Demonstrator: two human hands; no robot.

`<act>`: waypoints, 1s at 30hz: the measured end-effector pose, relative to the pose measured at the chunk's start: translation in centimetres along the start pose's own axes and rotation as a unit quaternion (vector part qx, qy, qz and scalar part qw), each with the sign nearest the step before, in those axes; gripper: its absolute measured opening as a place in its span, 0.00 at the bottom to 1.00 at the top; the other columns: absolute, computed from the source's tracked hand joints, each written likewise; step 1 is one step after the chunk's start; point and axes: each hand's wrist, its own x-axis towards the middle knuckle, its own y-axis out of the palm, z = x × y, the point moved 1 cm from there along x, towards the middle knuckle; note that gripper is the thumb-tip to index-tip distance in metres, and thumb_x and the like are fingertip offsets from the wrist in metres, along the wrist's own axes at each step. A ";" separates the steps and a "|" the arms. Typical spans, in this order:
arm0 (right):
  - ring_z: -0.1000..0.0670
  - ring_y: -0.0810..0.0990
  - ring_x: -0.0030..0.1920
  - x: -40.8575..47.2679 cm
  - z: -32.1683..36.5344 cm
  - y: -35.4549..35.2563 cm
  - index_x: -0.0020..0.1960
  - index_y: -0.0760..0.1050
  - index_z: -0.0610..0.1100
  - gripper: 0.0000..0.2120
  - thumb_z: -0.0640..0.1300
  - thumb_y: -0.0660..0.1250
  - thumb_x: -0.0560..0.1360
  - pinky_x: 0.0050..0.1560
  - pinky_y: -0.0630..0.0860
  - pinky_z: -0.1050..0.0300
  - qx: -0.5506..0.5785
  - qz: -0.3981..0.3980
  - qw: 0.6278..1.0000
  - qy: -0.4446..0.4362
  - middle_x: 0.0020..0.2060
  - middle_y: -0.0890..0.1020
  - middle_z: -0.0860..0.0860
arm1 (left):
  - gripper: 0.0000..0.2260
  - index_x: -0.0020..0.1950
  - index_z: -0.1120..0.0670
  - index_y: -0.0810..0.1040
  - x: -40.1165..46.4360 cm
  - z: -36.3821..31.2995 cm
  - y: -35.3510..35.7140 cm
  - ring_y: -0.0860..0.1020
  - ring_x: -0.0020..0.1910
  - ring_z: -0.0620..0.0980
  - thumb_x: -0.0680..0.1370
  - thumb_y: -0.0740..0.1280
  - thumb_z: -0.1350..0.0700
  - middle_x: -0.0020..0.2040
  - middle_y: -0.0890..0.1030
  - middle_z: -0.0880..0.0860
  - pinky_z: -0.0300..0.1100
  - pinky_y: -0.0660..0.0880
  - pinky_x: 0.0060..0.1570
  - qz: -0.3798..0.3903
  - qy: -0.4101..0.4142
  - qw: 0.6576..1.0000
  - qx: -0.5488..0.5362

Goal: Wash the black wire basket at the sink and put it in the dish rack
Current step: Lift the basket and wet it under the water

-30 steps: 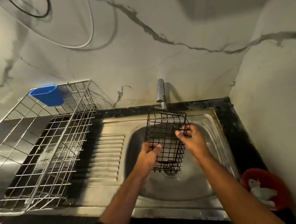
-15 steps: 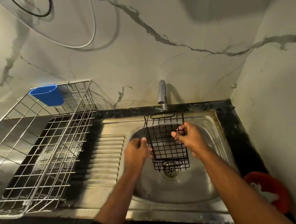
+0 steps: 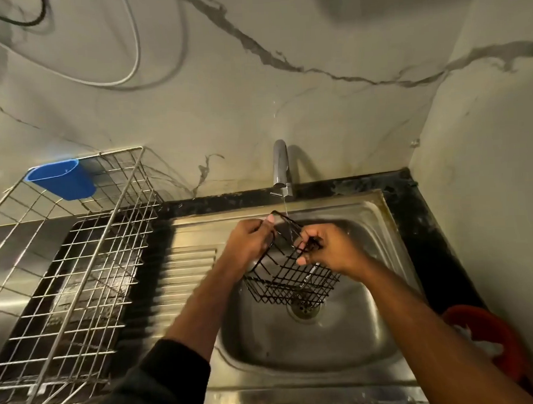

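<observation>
Black wire basket (image 3: 289, 281) held tilted over the bowl of the steel sink (image 3: 313, 350), just above the drain (image 3: 305, 309) and below the tap (image 3: 281, 168), gripped from both sides. Left hand (image 3: 250, 244) closed on the basket's left rim, fingers curled round the top wire, thumb up near the corner closest to the tap. Right hand (image 3: 332, 252) clamped on the opposite side, fingers hooked through the mesh and wrapped round the wires. Thin stream of water (image 3: 285, 205) falling from the tap's spout toward the basket's far corner. Basket clear of the sink floor, open side turned up and toward the tap, bottom grid angled down toward the drain. Left of the sink bowl, the ribbed draining board (image 3: 189, 277); further left of that, the silver wire dish rack (image 3: 77, 273), with a blue plastic cup (image 3: 62, 183) hung on its far rim against the marbled wall (image 3: 254, 103). Right of the sink, at the near edge of the dark counter (image 3: 420, 224), a red bowl (image 3: 488, 341) with something white inside, partly hidden by the right forearm. Dark sleeve (image 3: 157, 383) pushed up on the left arm, right forearm bare.
</observation>
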 end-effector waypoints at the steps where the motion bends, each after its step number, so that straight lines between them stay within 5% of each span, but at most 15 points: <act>1: 0.53 0.82 0.52 0.1 -0.1 -0.1 0.48 0.81 0.51 0.13 0.40 0.79 0.67 0.58 0.78 0.48 0.020 0.001 1.000 0.001 0.48 0.85 0.53 | 0.18 0.39 0.53 0.80 -0.2 0.4 0.0 0.69 0.24 0.42 0.82 0.63 0.42 0.29 0.74 0.47 0.36 0.67 0.24 0.004 -0.024 0.997 -0.073; 5: 0.53 0.79 0.60 0.4 -0.4 -0.6 0.55 0.79 0.57 0.17 0.38 0.74 0.73 0.62 0.76 0.52 0.073 -0.103 0.992 0.000 0.55 0.83 0.56 | 0.17 0.44 0.53 0.79 -0.7 2.0 0.9 0.61 0.21 0.42 0.82 0.63 0.41 0.27 0.70 0.46 0.33 0.57 0.19 -0.045 -0.085 0.977 -0.191; 8: 0.54 0.82 0.55 0.6 -0.7 -0.8 0.56 0.81 0.52 0.13 0.40 0.72 0.75 0.59 0.79 0.54 0.081 -0.190 0.978 0.002 0.52 0.85 0.55 | 0.18 0.40 0.52 0.73 -1.4 2.2 2.1 0.60 0.22 0.44 0.84 0.59 0.42 0.27 0.67 0.48 0.35 0.55 0.21 -0.054 -0.085 0.979 -0.178; 12: 0.51 0.84 0.49 -0.1 -0.9 -0.1 0.51 0.82 0.51 0.07 0.40 0.70 0.77 0.52 0.82 0.52 0.102 -0.192 0.976 0.031 0.46 0.86 0.52 | 0.20 0.38 0.53 0.72 -2.6 2.3 2.4 0.61 0.21 0.44 0.83 0.58 0.41 0.24 0.67 0.47 0.36 0.57 0.20 -0.049 -0.075 0.987 -0.132; 18: 0.58 0.83 0.40 -4.2 -2.2 -1.3 0.51 0.82 0.47 0.04 0.44 0.69 0.78 0.44 0.76 0.62 0.043 -0.217 0.973 0.060 0.40 0.85 0.54 | 0.21 0.37 0.54 0.73 -4.7 1.6 3.1 0.62 0.21 0.43 0.83 0.59 0.42 0.23 0.68 0.46 0.36 0.62 0.23 -0.050 -0.048 0.989 -0.127; 21: 0.53 0.84 0.40 -7.4 -3.6 -2.4 0.49 0.84 0.48 0.06 0.49 0.70 0.77 0.47 0.80 0.54 0.015 -0.244 0.966 0.084 0.37 0.85 0.52 | 0.21 0.38 0.54 0.75 -5.7 0.6 4.8 0.63 0.21 0.42 0.83 0.60 0.40 0.23 0.68 0.45 0.38 0.64 0.26 -0.039 -0.026 0.996 -0.077; 26: 0.57 0.81 0.37 -13.3 -4.7 -3.9 0.44 0.84 0.44 0.14 0.54 0.70 0.77 0.39 0.74 0.66 -0.071 -0.294 0.944 0.127 0.36 0.84 0.52 | 0.26 0.36 0.61 0.75 -7.2 -1.2 8.1 0.67 0.20 0.40 0.81 0.63 0.39 0.21 0.71 0.45 0.39 0.71 0.32 -0.041 0.042 0.998 0.002; 30: 0.55 0.80 0.37 -18.2 -4.7 -5.4 0.44 0.83 0.45 0.16 0.56 0.67 0.78 0.36 0.71 0.61 -0.103 -0.330 0.920 0.184 0.35 0.83 0.54 | 0.23 0.37 0.60 0.80 -8.2 -2.7 10.1 0.72 0.21 0.38 0.81 0.66 0.43 0.22 0.75 0.44 0.37 0.72 0.33 -0.040 0.094 0.994 0.026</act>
